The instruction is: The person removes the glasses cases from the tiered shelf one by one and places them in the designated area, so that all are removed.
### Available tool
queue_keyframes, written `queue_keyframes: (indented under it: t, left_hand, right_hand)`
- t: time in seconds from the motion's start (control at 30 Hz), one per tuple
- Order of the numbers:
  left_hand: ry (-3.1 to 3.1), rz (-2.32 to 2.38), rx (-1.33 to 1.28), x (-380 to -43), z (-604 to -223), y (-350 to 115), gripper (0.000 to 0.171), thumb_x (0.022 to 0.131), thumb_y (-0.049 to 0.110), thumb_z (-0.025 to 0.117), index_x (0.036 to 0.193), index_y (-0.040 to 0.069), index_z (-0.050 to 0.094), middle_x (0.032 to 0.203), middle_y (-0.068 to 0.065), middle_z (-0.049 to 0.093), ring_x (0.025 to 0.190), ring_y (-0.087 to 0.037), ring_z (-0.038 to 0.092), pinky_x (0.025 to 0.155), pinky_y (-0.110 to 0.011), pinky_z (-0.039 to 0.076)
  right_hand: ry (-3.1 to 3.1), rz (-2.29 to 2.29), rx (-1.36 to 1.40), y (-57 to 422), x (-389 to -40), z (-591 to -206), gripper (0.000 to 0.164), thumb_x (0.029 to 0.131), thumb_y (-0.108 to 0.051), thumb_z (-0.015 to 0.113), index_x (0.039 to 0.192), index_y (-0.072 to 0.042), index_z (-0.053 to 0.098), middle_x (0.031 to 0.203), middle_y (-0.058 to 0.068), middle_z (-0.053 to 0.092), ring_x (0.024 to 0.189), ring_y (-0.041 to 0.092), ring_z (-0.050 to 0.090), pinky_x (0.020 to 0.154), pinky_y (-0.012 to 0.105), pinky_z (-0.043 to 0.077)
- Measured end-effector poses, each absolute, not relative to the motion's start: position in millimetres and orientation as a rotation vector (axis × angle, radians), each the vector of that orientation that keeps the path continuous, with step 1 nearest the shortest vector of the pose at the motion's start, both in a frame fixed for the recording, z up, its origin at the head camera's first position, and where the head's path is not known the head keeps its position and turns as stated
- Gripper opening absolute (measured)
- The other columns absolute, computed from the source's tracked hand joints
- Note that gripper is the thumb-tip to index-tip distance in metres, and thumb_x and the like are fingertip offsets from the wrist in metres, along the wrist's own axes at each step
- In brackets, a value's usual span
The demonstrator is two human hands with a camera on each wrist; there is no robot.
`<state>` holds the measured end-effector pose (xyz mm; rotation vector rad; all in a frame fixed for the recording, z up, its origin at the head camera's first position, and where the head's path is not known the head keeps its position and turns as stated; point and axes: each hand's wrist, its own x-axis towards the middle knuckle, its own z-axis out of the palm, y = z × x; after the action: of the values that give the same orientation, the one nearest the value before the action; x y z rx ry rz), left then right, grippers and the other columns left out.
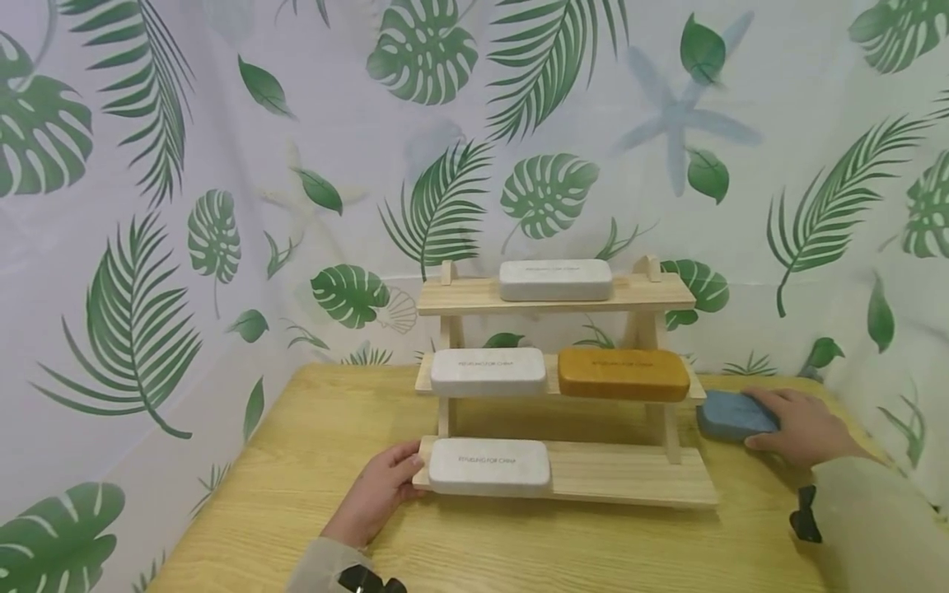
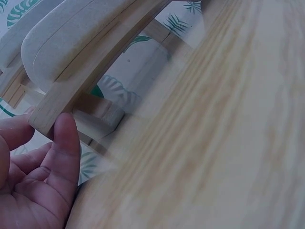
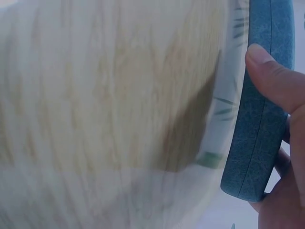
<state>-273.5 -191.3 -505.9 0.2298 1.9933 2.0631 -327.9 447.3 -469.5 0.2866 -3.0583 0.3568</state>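
A three-tier wooden shelf (image 1: 630, 478) stands on the table. My left hand (image 1: 380, 492) pinches the left end of its lowest board, thumb and finger on either side in the left wrist view. To the right of the shelf, my right hand (image 1: 804, 427) grips a blue glasses case (image 3: 259, 119), its thumb across the near side. A white glasses case (image 1: 489, 467) lies at the left of the bottom board. On the middle board another white case (image 1: 488, 372) sits beside an orange-brown case (image 1: 623, 375). A pale case (image 1: 556, 280) rests on the top board.
The shelf stands on a wood-grain table (image 1: 563, 548). Behind and at the sides hangs a white cloth (image 1: 460, 123) printed with green leaves and starfish. Dark straps (image 1: 806, 515) circle both sleeves near the wrists.
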Motion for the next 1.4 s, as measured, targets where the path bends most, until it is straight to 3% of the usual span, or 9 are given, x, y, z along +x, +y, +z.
queue_keyframes:
  t: [0.33,0.67,0.87,1.1,1.4]
  left_hand:
    - [1.979,2.085,0.228,-271,-508,-193,0.056,0.108,0.022,0.053,0.151,-0.01,0.036,0.145,-0.026,0.049,0.115,-0.027,0.062,0.088,-0.038,0.055]
    - [1.968,2.074,0.234,-267,-506,-195,0.059,0.108,0.024,0.053,0.152,-0.01,0.034,0.147,-0.026,0.047,0.116,-0.027,0.062,0.09,-0.04,0.055]
    - [1.975,2.073,0.233,-267,-505,-195,0.057,0.108,0.022,0.052,0.152,-0.01,0.034,0.146,-0.026,0.048,0.115,-0.027,0.062,0.09,-0.039,0.055]
    - [1.976,2.08,0.234,-269,-507,-195,0.058,0.108,0.023,0.054,0.152,-0.01,0.035,0.146,-0.026,0.048,0.115,-0.027,0.062,0.09,-0.039,0.055]
    - [1.975,2.077,0.246,-274,-508,-194,0.058,0.108,0.024,0.053,0.152,-0.009,0.034,0.145,-0.025,0.049,0.115,-0.028,0.062,0.09,-0.038,0.055]
  right_hand:
    - [-3.06,0.341,0.271,434,-327,-468,0.089,0.082,-0.044,0.082,0.149,-0.004,0.041,0.141,0.039,0.038,0.122,0.065,0.032,0.088,0.079,0.035]
    - [-3.108,0.308,0.283,435,-329,-470,0.087,0.078,-0.042,0.085,0.144,-0.001,0.046,0.137,0.039,0.043,0.119,0.064,0.039,0.084,0.077,0.04]
    - [-3.114,0.307,0.314,438,-331,-478,0.09,0.08,-0.042,0.083,0.147,0.0,0.043,0.143,0.039,0.039,0.126,0.065,0.03,0.088,0.081,0.034]
    - [-3.122,0.321,0.236,439,-330,-482,0.097,0.08,-0.05,0.081,0.153,-0.003,0.036,0.149,0.038,0.033,0.132,0.066,0.019,0.09,0.085,0.024]
    - [-3.123,0.322,0.178,440,-329,-476,0.122,0.074,-0.081,0.068,0.158,-0.003,0.026,0.151,0.04,0.025,0.132,0.067,0.016,0.089,0.087,0.022]
